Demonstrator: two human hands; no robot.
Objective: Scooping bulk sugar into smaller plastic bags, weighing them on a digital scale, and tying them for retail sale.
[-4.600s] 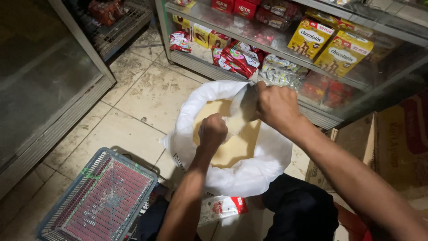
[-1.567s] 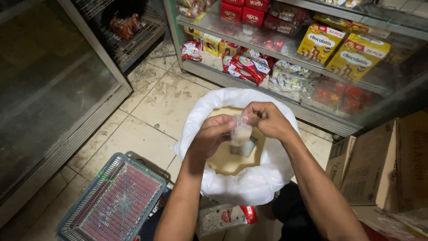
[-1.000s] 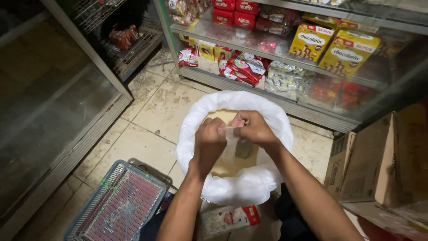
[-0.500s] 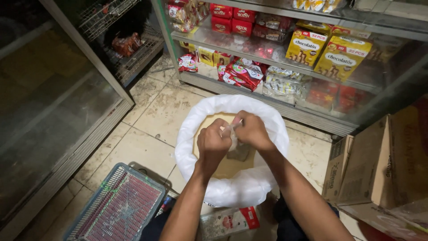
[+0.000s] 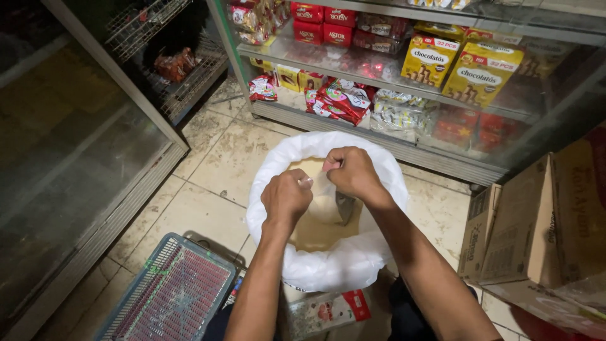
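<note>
Glass shelving unit (image 5: 442, 120) w/ snack packs stood behind. White sack (image 5: 328, 265), open on tiled floor, held pale powder. Left hand (image 5: 287, 197) & right hand (image 5: 353, 172), both closed, pinched neck of small filled plastic bag (image 5: 325, 202) over sack mouth.

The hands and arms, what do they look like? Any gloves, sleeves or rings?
Both are bare. The left hand and right hand wear no gloves, and no ring, watch or bracelet shows. The forearms are uncovered too: no sleeves reach into view, as far as the picture shows.
</note>
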